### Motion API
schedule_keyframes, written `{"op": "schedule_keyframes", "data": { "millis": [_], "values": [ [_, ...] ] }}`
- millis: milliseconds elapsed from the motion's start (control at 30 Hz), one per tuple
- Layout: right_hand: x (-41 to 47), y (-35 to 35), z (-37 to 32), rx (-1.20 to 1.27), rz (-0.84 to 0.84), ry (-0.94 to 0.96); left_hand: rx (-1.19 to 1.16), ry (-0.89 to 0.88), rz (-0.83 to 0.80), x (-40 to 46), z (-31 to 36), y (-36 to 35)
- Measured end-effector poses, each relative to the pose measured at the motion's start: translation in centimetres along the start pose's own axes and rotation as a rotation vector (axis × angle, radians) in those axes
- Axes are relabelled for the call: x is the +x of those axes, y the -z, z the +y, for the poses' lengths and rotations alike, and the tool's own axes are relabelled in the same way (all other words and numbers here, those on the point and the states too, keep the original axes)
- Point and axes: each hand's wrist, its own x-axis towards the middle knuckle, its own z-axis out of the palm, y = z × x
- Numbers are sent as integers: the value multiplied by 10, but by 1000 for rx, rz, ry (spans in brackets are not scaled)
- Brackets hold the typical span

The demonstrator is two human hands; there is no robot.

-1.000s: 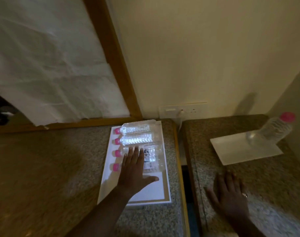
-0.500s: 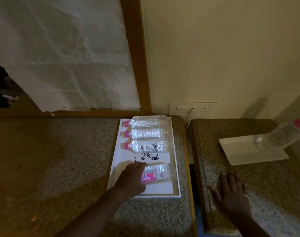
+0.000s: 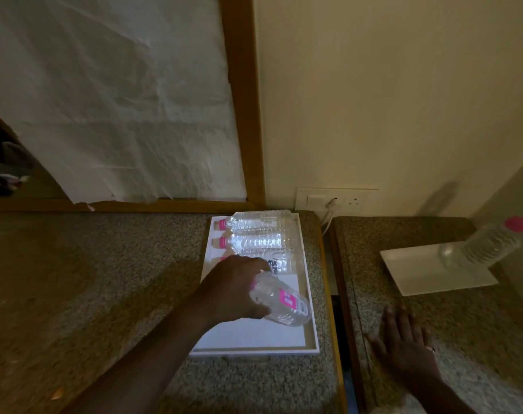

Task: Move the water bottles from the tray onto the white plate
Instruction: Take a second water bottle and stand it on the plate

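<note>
My left hand grips a clear water bottle with a pink label, lifted and tilted above the white tray. Three more pink-capped bottles lie side by side at the tray's far end: the far bottle, the middle bottle and the near bottle, partly hidden by my hand. On the right counter a white plate carries one upright bottle with a pink cap. My right hand rests flat on the right counter, fingers spread, holding nothing.
Two speckled stone counters are split by a narrow gap. A wall socket with a white cable sits behind the gap. A wooden-framed panel covered with white paper stands behind the left counter.
My left hand closed around the nearest bottle and raised it off the tray, tilting it. The right hand stayed flat on the counter.
</note>
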Motion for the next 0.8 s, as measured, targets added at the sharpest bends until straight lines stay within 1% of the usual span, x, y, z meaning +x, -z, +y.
{"op": "schedule_keyframes", "data": {
  "millis": [167,267,300,333,400,500,600,700,800],
  "values": [
    [-2,4,-5,31,-9,23,-255,-40,91,10,32,-23],
    [-1,5,-15,19,-15,60,-405,12,168,3,33,-43],
    [-6,2,4,44,-8,8,-418,-4,129,13,49,-58],
    [-6,2,4,54,3,0,-423,5,112,15,51,-64],
    [-3,-4,2,37,49,47,-416,36,125,13,47,-68],
    [5,-3,4,68,41,84,-405,93,166,13,43,-68],
    [2,-8,14,127,42,119,-363,110,165,20,44,-62],
    [0,-4,32,155,25,131,-317,74,172,32,54,-48],
    [-2,-4,68,161,48,104,-333,18,175,58,85,-37]
  ]
}}
